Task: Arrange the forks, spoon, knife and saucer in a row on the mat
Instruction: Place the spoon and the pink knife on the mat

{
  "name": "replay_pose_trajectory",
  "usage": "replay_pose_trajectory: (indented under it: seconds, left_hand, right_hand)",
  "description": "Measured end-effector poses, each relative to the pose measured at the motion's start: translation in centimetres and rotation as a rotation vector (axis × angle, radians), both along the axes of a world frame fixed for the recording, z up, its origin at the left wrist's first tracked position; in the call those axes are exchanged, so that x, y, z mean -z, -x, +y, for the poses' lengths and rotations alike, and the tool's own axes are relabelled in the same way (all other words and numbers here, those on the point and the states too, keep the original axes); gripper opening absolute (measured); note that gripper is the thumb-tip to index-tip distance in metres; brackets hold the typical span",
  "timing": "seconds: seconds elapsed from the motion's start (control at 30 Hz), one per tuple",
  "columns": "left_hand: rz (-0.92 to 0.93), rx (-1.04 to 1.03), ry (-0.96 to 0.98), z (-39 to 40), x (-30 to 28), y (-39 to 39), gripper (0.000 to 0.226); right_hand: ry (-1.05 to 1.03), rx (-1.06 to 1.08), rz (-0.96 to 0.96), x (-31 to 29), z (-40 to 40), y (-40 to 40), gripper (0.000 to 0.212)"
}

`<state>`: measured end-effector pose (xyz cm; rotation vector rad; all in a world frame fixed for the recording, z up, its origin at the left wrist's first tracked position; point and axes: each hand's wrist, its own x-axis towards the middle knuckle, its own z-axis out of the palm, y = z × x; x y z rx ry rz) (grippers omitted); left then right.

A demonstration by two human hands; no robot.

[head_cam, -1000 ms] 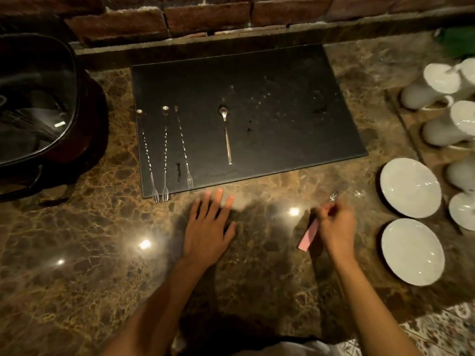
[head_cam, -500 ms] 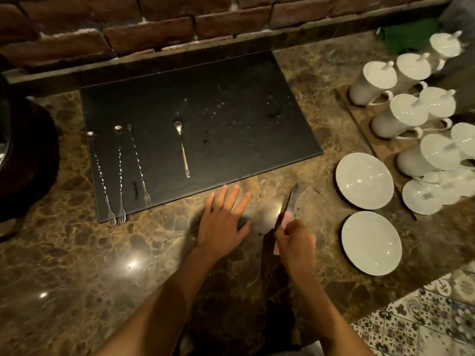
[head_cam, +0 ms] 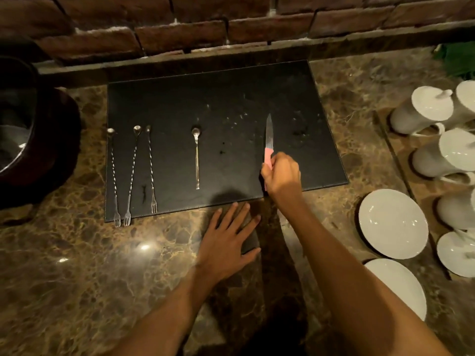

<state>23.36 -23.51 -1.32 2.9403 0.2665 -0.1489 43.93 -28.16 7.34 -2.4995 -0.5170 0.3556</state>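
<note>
A black mat point(head_cam: 231, 98) lies on the marble counter. Three long twisted forks point(head_cam: 132, 173) lie side by side on its left part, tines toward me. To their right lies a thin spoon point(head_cam: 197, 160), bowl away from me. My right hand point(head_cam: 281, 173) grips the pink handle of a knife point(head_cam: 268, 134), whose blade points away over the mat's right part. My left hand point(head_cam: 227, 242) rests flat on the counter, fingers spread, just below the mat's near edge. Two white saucers point(head_cam: 393, 224) lie on the counter to the right of the mat.
Several white lidded jugs point(head_cam: 429, 109) stand on a wooden board at the right. A dark round pot point(head_cam: 33, 140) sits at the left. A brick wall point(head_cam: 231, 29) runs behind the mat. Something green point(head_cam: 460, 62) lies at the far right corner.
My right hand has carried the knife from the counter up over the right part of the mat, blade now pointing away. My left hand has stayed flat on the counter.
</note>
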Motion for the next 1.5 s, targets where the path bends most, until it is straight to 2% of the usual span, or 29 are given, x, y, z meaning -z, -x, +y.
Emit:
replay_pose_trajectory:
  seconds: [0.2, 0.4, 1.03, 1.27, 1.5]
  left_hand:
    - [-0.082, -0.009, -0.029, -0.1, 0.2, 0.0, 0.075]
    - [-0.082, -0.014, -0.033, -0.3, 0.4, 0.2, 0.075]
    - [-0.041, -0.006, -0.027, -0.1, 0.4, 0.1, 0.072]
    - [-0.03, -0.007, -0.005, 0.0, 0.0, -0.1, 0.072]
    - [0.023, 0.01, -0.025, 0.0, -0.9, -0.2, 0.067]
  right_hand:
    - [0.071, -0.041, 0.034, 1.0, 4.6, -3.1, 0.029]
    - [0.094, -0.12, 0.042, 1.9, 6.5, -3.9, 0.028]
    - [0.105, -0.131, 0.02, 2.2, 5.9, -3.3, 0.031]
    - [0.028, -0.048, 0.018, 0.2, 1.3, -3.3, 0.028]
    - [-0.097, 0.141, -0.052, -3.7, -12.4, -1.7, 0.016]
